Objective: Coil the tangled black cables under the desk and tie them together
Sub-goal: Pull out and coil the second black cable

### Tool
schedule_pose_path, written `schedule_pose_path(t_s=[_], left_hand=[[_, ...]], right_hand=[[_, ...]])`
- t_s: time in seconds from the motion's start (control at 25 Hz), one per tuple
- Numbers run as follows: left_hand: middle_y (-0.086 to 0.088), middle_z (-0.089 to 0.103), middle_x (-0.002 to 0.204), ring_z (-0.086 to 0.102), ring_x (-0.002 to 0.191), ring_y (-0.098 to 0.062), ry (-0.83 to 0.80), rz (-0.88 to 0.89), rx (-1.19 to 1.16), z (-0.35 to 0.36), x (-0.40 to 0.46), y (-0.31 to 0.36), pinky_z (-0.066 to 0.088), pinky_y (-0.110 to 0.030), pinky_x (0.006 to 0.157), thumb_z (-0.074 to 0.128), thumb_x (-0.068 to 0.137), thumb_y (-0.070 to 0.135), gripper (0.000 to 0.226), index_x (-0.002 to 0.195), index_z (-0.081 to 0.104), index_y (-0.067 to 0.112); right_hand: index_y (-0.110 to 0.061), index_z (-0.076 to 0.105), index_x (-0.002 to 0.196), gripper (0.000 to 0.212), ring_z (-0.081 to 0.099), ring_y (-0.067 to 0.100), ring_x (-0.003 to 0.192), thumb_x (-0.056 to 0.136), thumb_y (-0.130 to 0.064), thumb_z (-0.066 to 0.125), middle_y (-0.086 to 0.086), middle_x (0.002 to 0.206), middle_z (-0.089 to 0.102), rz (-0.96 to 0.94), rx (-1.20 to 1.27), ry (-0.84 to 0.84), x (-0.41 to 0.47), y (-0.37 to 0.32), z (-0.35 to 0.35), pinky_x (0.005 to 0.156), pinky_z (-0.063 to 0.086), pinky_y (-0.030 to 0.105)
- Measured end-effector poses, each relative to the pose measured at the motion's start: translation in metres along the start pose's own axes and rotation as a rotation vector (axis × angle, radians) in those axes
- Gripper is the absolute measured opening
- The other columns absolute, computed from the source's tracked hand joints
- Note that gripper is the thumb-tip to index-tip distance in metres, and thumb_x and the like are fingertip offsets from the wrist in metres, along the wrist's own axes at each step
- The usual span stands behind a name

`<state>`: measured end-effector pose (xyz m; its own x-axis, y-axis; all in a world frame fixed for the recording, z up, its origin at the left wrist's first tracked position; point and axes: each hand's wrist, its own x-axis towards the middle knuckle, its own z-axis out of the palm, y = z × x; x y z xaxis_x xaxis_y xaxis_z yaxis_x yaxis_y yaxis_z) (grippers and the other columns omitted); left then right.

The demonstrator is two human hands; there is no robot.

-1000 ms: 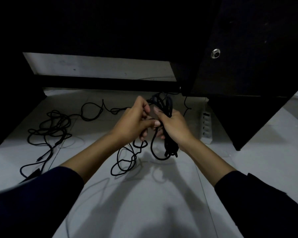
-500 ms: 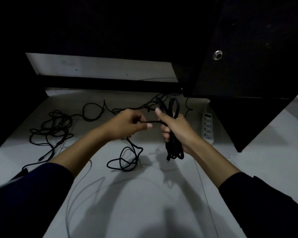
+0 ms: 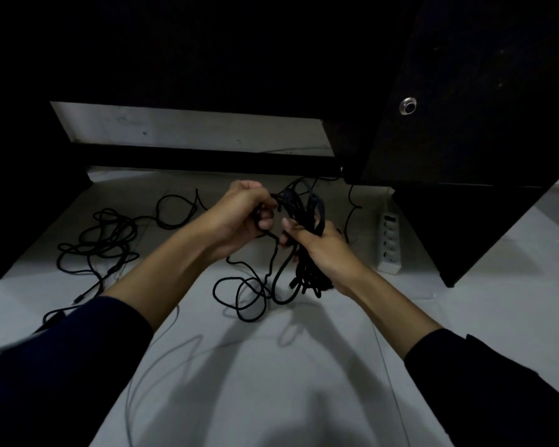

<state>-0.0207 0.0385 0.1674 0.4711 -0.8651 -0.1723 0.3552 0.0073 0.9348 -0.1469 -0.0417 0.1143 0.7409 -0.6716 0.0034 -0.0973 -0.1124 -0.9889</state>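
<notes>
My right hand [image 3: 317,246] grips a bundle of coiled black cable [image 3: 307,208]; its loops stick up above my fist and hang down below it. My left hand [image 3: 242,214] pinches a strand of the same cable right beside the top of the bundle, fingers curled round it. From my hands the loose black cable [image 3: 246,295] drops to the pale floor in a few loops. A second tangle of black cable [image 3: 104,233] lies on the floor at the left, under the dark desk [image 3: 207,59].
A white power strip [image 3: 389,240] lies on the floor at the right, next to the desk's dark side panel [image 3: 465,221]. A black crossbar [image 3: 207,161] runs low at the back. A thin grey cable [image 3: 136,375] curves over the floor near my left sleeve.
My left hand, half a second ago held out to the left with a strand stretched taut, has moved back up to the top of the bundle. The loose loops on the floor have shifted.
</notes>
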Motion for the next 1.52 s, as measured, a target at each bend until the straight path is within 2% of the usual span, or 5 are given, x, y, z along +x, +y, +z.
schedule_pose_path(t_s=[0.52,0.8,1.16,1.4,1.52], left_hand=[[-0.017,0.062,0.102,0.057,0.082,-0.015,-0.060,-0.062,0.182,-0.001,0.005,0.003,0.052,-0.026,0.080,0.052,0.095,0.009,0.013,0.106,0.056,0.004],[0.006,0.051,0.131,0.051,0.122,-0.010,-0.371,-0.137,0.615,-0.007,-0.022,-0.037,0.039,-0.029,0.106,0.069,0.074,0.057,0.093,0.147,0.023,0.024],[0.011,0.061,0.053,0.058,0.048,-0.002,-0.284,0.139,0.723,0.003,-0.010,-0.045,0.040,-0.012,0.048,0.058,0.089,0.044,0.036,0.087,0.065,0.009],[0.007,0.067,0.116,0.064,0.106,-0.009,-0.377,0.111,0.772,-0.003,-0.014,-0.051,0.051,-0.026,0.087,0.044,0.082,0.074,0.069,0.127,0.055,0.024],[0.002,0.073,0.103,0.069,0.090,-0.009,-0.463,0.008,0.864,-0.016,-0.022,-0.062,0.052,-0.031,0.086,0.028,0.082,0.078,0.076,0.132,0.050,0.026]], right_hand=[[-0.012,0.065,0.110,0.022,0.056,0.011,0.057,0.097,-0.025,0.052,-0.002,0.059,0.055,0.029,0.409,-0.068,-0.005,0.008,0.017,0.079,0.049,0.045],[-0.012,0.055,0.071,0.035,0.055,0.009,0.051,0.095,-0.038,0.053,-0.003,0.052,0.054,0.150,0.606,0.090,-0.002,-0.003,0.015,0.068,0.052,0.026],[-0.016,0.043,0.058,0.042,0.045,0.008,0.048,0.086,-0.041,0.063,-0.004,0.050,0.038,0.122,0.723,0.108,0.004,-0.003,0.009,0.064,0.048,0.026],[-0.013,0.051,0.069,0.036,0.056,0.009,0.050,0.093,-0.039,0.058,-0.004,0.050,0.050,0.148,0.742,0.190,-0.001,-0.008,0.009,0.063,0.054,0.028],[-0.015,0.054,0.077,0.028,0.051,0.007,0.046,0.092,-0.037,0.059,-0.004,0.055,0.049,0.158,0.795,0.234,0.000,-0.010,-0.001,0.050,0.051,0.024]])
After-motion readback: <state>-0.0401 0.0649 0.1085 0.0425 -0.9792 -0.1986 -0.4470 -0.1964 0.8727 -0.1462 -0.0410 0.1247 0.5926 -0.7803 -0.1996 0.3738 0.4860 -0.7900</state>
